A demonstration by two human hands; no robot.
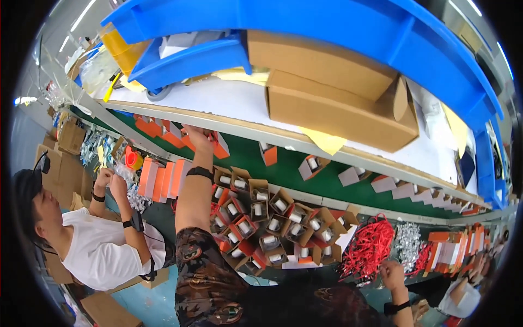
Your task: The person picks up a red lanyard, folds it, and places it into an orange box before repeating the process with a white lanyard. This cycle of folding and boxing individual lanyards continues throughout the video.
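Observation:
My left hand reaches forward to the green conveyor belt, under the edge of the shelf. Its fingers are curled and partly hidden, with something red at them. Right beside it stands a small orange and white box. My right hand is held at the lower right with fingers closed, next to a pile of red cords; what it holds, if anything, is hidden. Between my arms sit many open cardboard boxes, packed close together, with white cylindrical items inside.
A white shelf runs above the belt, bearing blue bins and a brown carton. More small boxes line the belt. Silver bundles lie past the cords. A co-worker stands at left beside orange boxes.

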